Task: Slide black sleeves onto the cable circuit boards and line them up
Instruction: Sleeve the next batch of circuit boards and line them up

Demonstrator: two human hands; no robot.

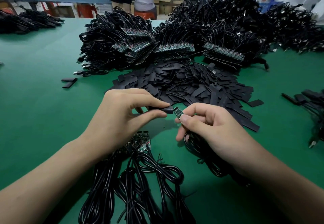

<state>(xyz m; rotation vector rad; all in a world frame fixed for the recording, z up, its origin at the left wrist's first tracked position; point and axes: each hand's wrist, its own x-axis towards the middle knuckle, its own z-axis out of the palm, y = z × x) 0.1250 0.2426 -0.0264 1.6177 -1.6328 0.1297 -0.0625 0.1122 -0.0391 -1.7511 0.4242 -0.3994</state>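
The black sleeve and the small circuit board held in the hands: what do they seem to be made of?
The black sleeve, pinched by the left hand, looks like thin flexible plastic, probably heat-shrink tubing: matte, flattened, like the pile behind. The circuit board, pinched by the right hand, looks like rigid green laminate with small dark soldered parts.

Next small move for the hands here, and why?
Probably push the sleeve in the left hand rightward over the board pinched by the right hand: its open end sits at the board's tip, and the board is uncovered.
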